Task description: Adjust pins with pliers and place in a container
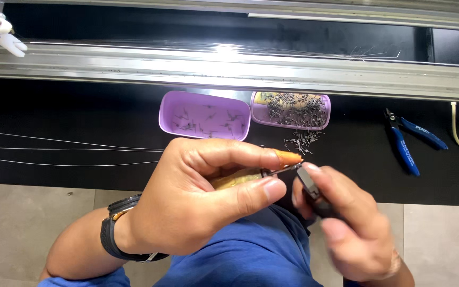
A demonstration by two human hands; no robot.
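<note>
Two hands meet over the worktop [81,117] edge in the head view. Left hand [197,196], fingers curled closed, pinches a tiny metal pin [285,169] between orange-capped forefinger and thumb; it looks light, stiff, easily dropped, best held by its shank. Right hand [346,218] is closed around a small dark tool [310,188] touching the pin, below two purple trays [204,114].

Bright overhead light, glare on the metal rail [229,69], right hand [346,223] motion-blurred.
</note>
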